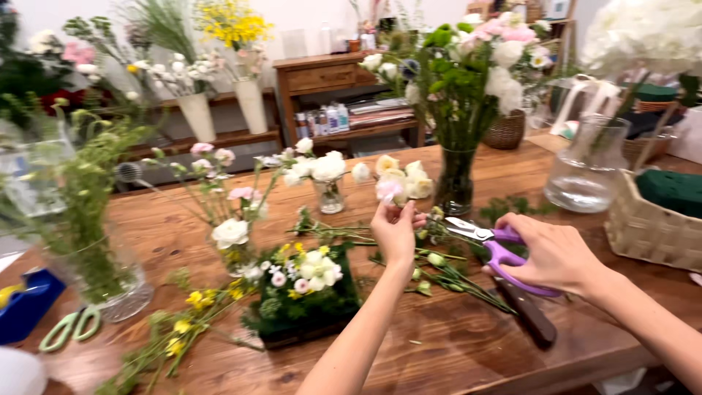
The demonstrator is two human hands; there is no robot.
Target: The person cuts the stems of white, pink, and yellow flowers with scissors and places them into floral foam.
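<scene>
Two hands, left hand (pixel 393 232) pinching pink flower (pixel 388 190), stem hidden, right hand (pixel 554 254) gripping purple scissors (pixel 491 245), blades parted

A row of small bottles (pixel 322 121) with pale labels stands on the lower shelf of the wooden side cabinet (pixel 329 73), far beyond the left grip (pixel 395 230) and a little to its left. Just right of the bottles on that shelf lies a flat stack of booklets or packets (pixel 380 112), pinkish and white. No signs or screens show.
</scene>
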